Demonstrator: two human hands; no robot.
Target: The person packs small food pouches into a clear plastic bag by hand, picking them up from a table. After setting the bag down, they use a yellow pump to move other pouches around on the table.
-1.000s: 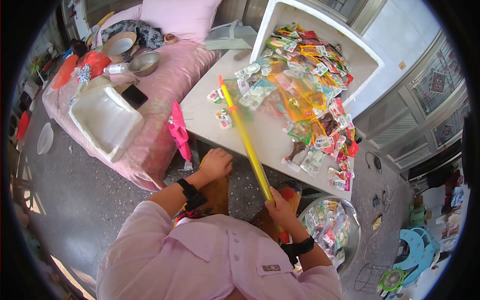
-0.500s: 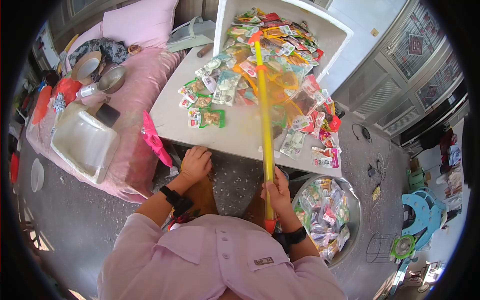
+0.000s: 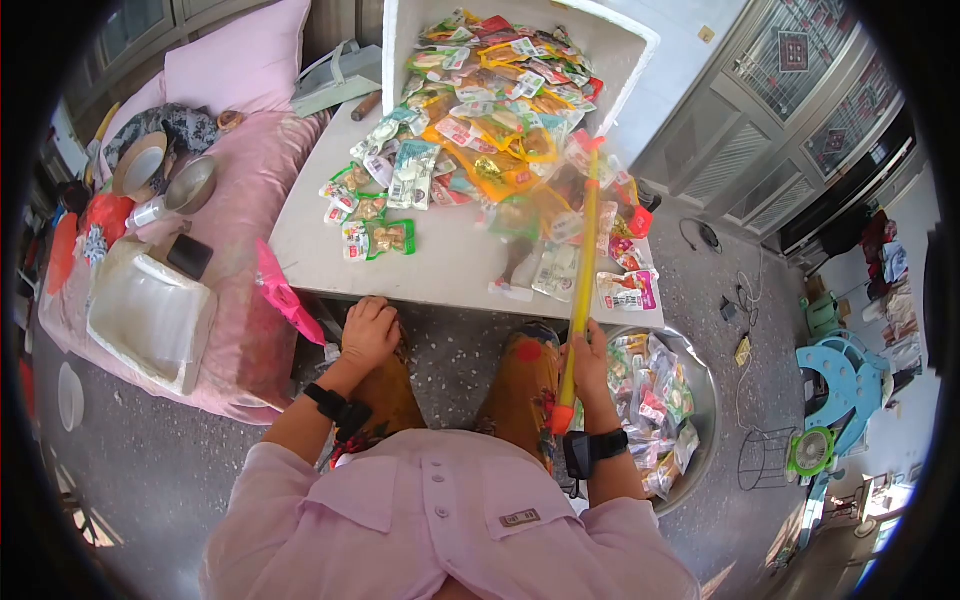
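Note:
My right hand (image 3: 591, 362) is wrapped round a long yellow stick (image 3: 585, 262) with orange-red ends. The stick slants up over the right side of the table, and its far end is among colourful sealed food packets (image 3: 500, 165). A few packets left of the stick are smeared by motion. The pile spills from a tipped white foam box (image 3: 630, 75) onto the table (image 3: 315, 235). My left hand (image 3: 371, 328) lies on my left knee with its fingers stretched out, holding nothing. Nearest to it, a green-edged packet (image 3: 380, 239) lies near the table's front edge.
A metal basin (image 3: 707, 400) full of packets stands on the floor by my right arm. On the left, a pink-covered bed (image 3: 255, 190) bears a foam lid (image 3: 150, 310), bowls and a dark phone-like object. A pink bag (image 3: 285, 293) hangs beside the table. Cables lie on the floor at right.
The stick has swung to the right, from the box's mouth to the table's right side, with my right hand. Some packets blur along with it. My left hand stays on the knee.

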